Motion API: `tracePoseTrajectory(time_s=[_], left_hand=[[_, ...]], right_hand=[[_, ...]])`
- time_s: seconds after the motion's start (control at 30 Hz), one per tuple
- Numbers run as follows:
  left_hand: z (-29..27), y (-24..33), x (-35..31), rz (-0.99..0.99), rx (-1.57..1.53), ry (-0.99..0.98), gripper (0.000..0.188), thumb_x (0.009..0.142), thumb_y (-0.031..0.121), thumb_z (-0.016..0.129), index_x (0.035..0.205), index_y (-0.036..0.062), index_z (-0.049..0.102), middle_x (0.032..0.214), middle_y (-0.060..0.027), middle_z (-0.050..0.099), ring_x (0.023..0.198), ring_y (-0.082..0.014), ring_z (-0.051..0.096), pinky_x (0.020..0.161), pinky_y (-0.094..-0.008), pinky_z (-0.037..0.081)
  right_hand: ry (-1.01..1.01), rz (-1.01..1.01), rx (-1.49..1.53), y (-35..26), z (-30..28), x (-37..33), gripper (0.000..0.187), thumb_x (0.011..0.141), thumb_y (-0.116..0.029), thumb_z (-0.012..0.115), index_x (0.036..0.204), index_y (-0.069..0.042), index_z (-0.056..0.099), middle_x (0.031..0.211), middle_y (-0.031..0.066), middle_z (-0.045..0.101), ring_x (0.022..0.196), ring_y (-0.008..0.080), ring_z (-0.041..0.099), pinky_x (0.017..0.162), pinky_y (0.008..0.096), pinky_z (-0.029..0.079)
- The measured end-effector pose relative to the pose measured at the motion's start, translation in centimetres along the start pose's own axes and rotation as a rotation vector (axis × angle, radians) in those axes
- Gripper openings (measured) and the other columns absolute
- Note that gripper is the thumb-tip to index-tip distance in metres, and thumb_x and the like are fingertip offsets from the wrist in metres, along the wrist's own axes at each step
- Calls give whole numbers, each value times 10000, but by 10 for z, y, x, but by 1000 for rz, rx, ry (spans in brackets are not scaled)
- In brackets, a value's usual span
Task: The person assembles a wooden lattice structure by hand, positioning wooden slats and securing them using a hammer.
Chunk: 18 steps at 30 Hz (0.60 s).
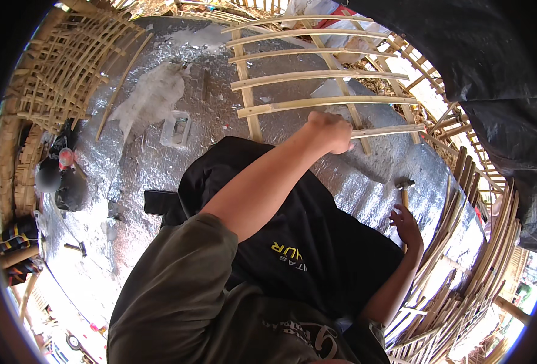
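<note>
My left hand (331, 131) is closed round the near end of a bamboo slat (389, 130), which lies across the uprights of a slatted bamboo frame (326, 104). Several more slats cross this frame, farther away and roughly parallel. Lower right, my right hand (406, 227) is on the wooden handle of a hammer (405, 183); its fingers curl loosely and the hammer's head points away from me. Black cloth (305, 224) covers my lap between the two arms.
Silvery sheeting (141, 164) covers the ground. On it are a clear plastic box (176, 128) and, beside my lap, a black phone (159, 202). Bamboo strips (493, 242) are piled at right, below a black tarp (505, 115). A person (68, 185) and woven bamboo panels (62, 73) are at left.
</note>
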<state>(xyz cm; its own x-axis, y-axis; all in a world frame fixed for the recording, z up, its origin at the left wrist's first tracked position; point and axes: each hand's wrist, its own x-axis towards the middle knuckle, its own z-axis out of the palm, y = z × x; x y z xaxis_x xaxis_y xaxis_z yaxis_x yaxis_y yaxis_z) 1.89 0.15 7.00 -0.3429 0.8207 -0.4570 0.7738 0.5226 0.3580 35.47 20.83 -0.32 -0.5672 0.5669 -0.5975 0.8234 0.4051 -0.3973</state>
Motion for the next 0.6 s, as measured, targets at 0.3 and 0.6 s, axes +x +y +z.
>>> tracePoseTrajectory(time_s=[0.3, 0.6], left_hand=[[1, 1, -1, -2, -14, -23, 469, 930, 442, 545, 1150, 33, 612, 1109, -153, 668, 1046, -329, 638, 862, -462, 523], [-3, 2, -4, 5, -29, -27, 470, 931, 436, 549, 1158, 29, 608, 1121, -159, 662, 1063, -341, 628, 874, -461, 518]], right_hand=[[1, -11, 33, 2, 1, 2, 402, 938, -368, 592, 1260, -129, 569, 1016, 160, 697, 925, 264, 674, 823, 391, 494], [8, -7, 27, 1, 1, 0, 402, 937, -376, 590, 1261, -138, 569, 1033, 176, 690, 965, 284, 664, 841, 406, 489]])
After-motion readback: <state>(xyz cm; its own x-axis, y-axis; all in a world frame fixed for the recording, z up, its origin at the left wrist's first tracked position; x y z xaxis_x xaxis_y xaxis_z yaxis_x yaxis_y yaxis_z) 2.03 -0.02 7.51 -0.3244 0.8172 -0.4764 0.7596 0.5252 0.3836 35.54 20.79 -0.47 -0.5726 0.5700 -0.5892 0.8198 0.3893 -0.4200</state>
